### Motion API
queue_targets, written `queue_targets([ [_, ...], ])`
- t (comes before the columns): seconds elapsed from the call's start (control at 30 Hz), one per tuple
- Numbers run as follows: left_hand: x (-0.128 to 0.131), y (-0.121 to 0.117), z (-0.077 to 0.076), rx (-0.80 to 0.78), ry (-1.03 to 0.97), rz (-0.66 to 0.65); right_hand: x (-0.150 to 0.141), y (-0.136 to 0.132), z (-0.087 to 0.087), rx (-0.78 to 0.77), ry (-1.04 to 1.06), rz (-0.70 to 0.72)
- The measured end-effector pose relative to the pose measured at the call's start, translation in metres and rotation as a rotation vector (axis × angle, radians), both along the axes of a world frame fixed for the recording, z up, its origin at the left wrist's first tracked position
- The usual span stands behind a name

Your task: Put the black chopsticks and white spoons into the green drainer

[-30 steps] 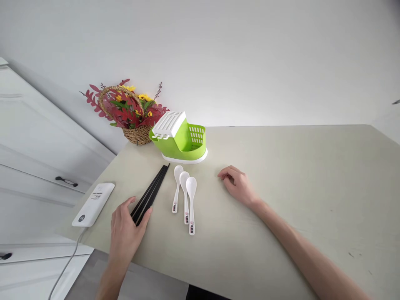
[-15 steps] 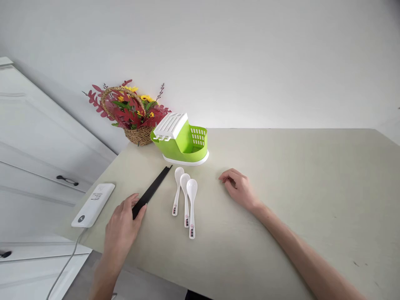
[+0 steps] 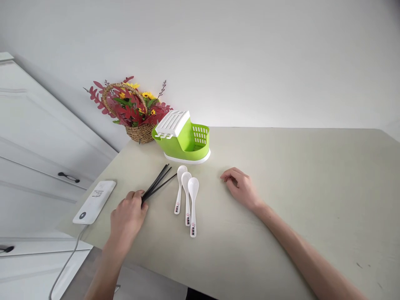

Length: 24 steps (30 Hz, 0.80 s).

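My left hand (image 3: 128, 213) is closed around the lower ends of several black chopsticks (image 3: 158, 181). Their far ends are fanned out above the table, one pointing toward the spoons; the ends inside the grip are hidden. Just right of them lie three white spoons, bowls pointing away from me: a left one (image 3: 179, 187), a middle one (image 3: 186, 198) and a right one (image 3: 193, 204). Farther right, my right hand (image 3: 243, 189) rests on the tabletop with fingers loosely curled and nothing visible in them. Behind the spoons stands a green and white utensil holder (image 3: 191, 155).
A wicker basket (image 3: 140, 134) of red leaves and yellow flowers stands behind the holder, by the wall. At the table's left edge lies a white device (image 3: 94, 203) with a grey cable (image 3: 69, 258). White cabinets (image 3: 34, 141) border the table (image 3: 290, 166) on the left.
The chopsticks, bundled together before, have spread apart at their far ends. My left hand has shifted slightly right and closed further around them. The right hand has stayed in place.
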<state>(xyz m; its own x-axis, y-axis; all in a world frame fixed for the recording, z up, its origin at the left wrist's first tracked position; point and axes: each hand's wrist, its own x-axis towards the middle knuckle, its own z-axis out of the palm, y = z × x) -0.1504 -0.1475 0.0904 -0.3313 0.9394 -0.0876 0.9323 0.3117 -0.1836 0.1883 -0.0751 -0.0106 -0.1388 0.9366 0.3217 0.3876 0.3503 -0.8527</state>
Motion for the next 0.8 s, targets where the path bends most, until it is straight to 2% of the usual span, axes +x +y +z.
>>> queue_targets([
  [0.27, -0.010, -0.009, -0.025, 0.048, 0.048, -0.101, 0.000, 0.000, -0.001, -0.004, 0.013, 0.003],
  [0.4, -0.012, -0.014, -0.036, 0.091, 0.076, -0.080, 0.000, 0.001, -0.001, 0.001, 0.010, 0.008],
  [0.53, -0.012, -0.020, -0.039, 0.147, 0.053, -0.051, 0.001, 0.001, -0.002, 0.001, 0.010, 0.005],
  [0.67, -0.017, -0.027, -0.041, 0.225, -0.072, -0.005, 0.001, 0.001, -0.002, 0.008, 0.008, 0.007],
  [0.8, -0.018, -0.033, -0.037, 0.329, -0.332, 0.001, 0.000, 0.001, 0.000, -0.004, 0.008, 0.000],
])
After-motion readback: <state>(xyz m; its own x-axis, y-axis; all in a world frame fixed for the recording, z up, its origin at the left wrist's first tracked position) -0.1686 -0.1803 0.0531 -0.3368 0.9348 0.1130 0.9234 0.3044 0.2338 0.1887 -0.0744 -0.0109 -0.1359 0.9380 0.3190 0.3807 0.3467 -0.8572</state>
